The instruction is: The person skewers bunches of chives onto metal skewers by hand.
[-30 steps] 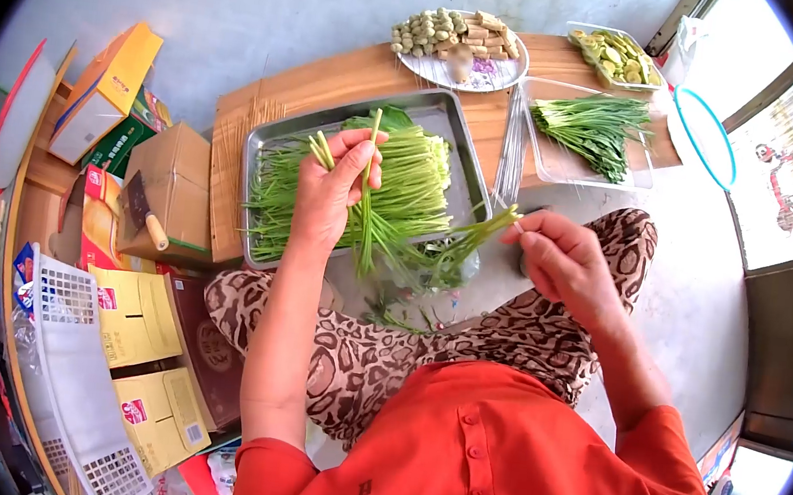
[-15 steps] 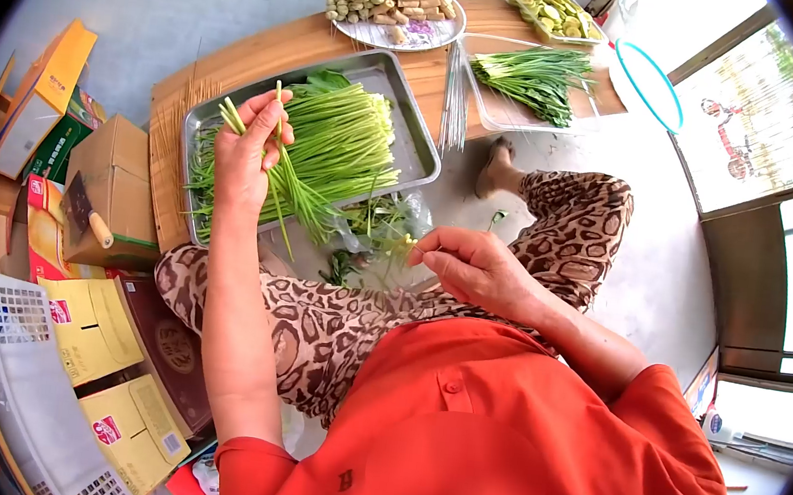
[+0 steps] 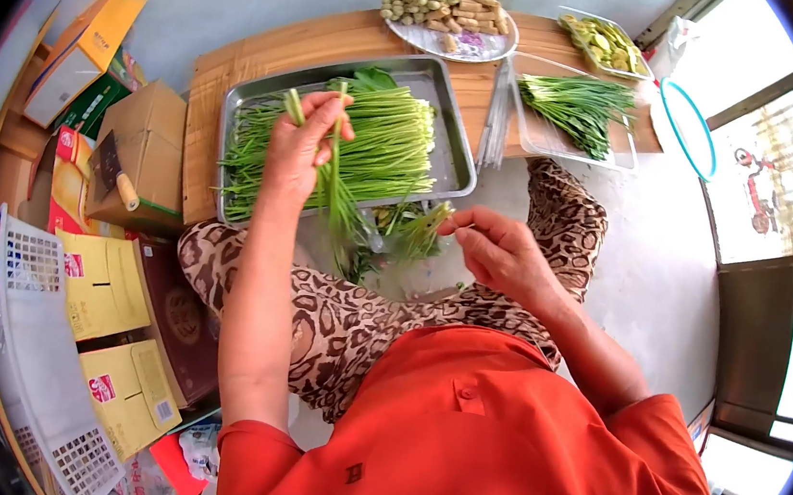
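My left hand [image 3: 303,146] is closed around a small bunch of chives [image 3: 336,201]. Their pale stalk ends stick up past the fingers, and the green leaves hang down, blurred, before the metal tray [image 3: 465,173]. A thick pile of chives [image 3: 393,141] lies in that tray. To the right and lower, my right hand [image 3: 502,256] has thumb and forefinger pinched at a tuft of green chive leaves [image 3: 425,231], smeared by motion. Loose green scraps lie below, between the knees, partly hidden.
On the wooden table [image 3: 209,146] stand a plate of skewered food [image 3: 451,46], a clear tray [image 3: 630,156] with more chives, thin metal skewers [image 3: 497,118] and a box of sliced vegetables [image 3: 606,42]. Left are cardboard boxes [image 3: 148,149], a cleaver [image 3: 123,182] and a white basket [image 3: 26,320].
The view has shifted, so the scene sits further right. A larger green tuft now shows at my right fingertips, where small pale bits were. My left hand still holds its bunch.
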`<state>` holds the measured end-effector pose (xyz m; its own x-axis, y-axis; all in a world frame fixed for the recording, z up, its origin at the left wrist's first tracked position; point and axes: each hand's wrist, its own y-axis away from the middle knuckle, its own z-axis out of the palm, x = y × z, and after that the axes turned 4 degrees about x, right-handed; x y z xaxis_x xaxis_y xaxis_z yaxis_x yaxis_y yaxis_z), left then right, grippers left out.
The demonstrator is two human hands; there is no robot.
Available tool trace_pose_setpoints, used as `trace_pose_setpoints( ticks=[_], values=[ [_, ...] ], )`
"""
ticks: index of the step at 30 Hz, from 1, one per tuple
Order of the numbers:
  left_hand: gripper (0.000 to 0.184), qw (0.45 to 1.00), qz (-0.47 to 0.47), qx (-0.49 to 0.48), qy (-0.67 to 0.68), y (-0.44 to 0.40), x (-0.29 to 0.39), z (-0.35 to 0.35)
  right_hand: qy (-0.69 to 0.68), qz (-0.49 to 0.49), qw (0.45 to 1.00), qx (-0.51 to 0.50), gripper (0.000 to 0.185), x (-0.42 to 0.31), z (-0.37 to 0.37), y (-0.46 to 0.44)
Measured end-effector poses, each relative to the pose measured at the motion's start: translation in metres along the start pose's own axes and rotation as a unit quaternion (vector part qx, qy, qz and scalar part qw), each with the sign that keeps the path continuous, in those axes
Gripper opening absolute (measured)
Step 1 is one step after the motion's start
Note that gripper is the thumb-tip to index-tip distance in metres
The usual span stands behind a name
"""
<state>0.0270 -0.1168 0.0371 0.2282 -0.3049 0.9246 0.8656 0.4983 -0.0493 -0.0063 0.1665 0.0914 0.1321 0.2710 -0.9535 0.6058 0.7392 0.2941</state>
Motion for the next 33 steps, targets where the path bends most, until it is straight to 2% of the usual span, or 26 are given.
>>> trace_pose_setpoints(
  ticks=[6,8,13,17,20,33],
  values=[
    [0.025,0.999,-0.028,-0.021,0.006,0.007,0.000,0.009,-0.019,-0.038,0.999,0.009,0.019,-0.021,-0.002,-0.029],
    [0.026,0.999,-0.051,-0.010,0.015,0.011,0.001,0.012,0.018,-0.089,0.996,0.026,0.021,-0.024,0.002,-0.039],
    [0.026,0.996,-0.087,-0.009,0.008,0.017,-0.001,0.014,0.014,-0.069,0.997,0.008,0.019,-0.030,0.010,-0.058],
    [0.027,0.992,-0.117,-0.026,0.026,0.018,-0.007,0.008,0.020,-0.089,0.996,0.011,0.018,-0.024,0.018,-0.069],
    [0.027,0.988,-0.148,-0.004,0.051,0.022,-0.008,0.008,0.006,-0.072,0.997,-0.003,0.017,-0.026,0.020,-0.075],
    [0.026,0.982,-0.169,-0.010,0.087,0.025,-0.013,0.007,0.021,-0.059,0.998,-0.002,0.017,-0.011,0.021,-0.086]
  ],
)
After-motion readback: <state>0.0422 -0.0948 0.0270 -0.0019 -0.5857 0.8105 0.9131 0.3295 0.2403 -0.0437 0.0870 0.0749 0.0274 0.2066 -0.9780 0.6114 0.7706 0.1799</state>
